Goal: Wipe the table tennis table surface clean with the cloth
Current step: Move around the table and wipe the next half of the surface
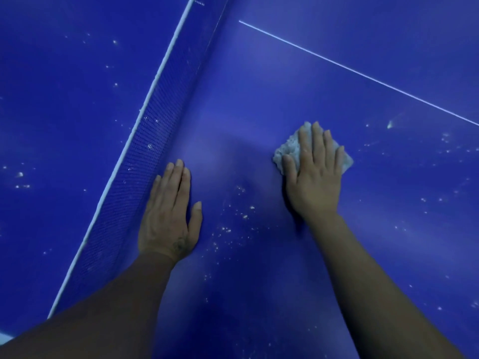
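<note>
Two bare forearms reach in from the bottom edge over the blue table tennis table surface (259, 99). The left hand (169, 213) lies flat, palm down, fingers together and extended, holding nothing, just beside the dark mesh net (145, 151) with its white top band. The right hand (315, 172) presses flat with spread fingers on a crumpled pale grey cloth (289, 151), which lies on the table near a thin white line (363, 73). Pale specks (233, 224) dot the surface between the hands.
</note>
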`<state>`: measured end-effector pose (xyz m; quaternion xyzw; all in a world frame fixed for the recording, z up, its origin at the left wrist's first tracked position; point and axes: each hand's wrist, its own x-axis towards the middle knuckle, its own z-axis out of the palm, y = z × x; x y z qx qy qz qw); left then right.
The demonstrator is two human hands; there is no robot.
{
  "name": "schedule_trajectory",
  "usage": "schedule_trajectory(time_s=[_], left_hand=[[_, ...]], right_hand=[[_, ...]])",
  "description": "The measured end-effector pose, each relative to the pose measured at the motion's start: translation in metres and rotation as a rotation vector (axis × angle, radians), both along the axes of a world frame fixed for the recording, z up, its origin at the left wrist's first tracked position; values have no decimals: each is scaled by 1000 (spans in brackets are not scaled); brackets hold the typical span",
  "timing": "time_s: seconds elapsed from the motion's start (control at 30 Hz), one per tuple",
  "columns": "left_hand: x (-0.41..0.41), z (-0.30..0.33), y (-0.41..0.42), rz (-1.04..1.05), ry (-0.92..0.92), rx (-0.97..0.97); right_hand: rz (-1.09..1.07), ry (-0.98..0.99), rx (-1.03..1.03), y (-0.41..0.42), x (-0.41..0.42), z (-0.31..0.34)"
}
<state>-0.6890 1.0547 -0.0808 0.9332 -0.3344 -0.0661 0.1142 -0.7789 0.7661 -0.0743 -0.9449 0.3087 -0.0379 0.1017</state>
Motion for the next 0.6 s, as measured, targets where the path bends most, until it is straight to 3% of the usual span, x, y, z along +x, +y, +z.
schedule_trajectory(time_s=[0.27, 0.47, 0.6], left_hand=[[-1, -3, 0, 6, -11, -39], [-1, -3, 1, 6, -7, -59], [-1, -4, 1, 2, -24, -49]], right_hand=[[-140, 4, 54, -50, 59, -4], [159, -49, 0, 0, 26, -9], [342, -17, 0, -43, 41, -4]])
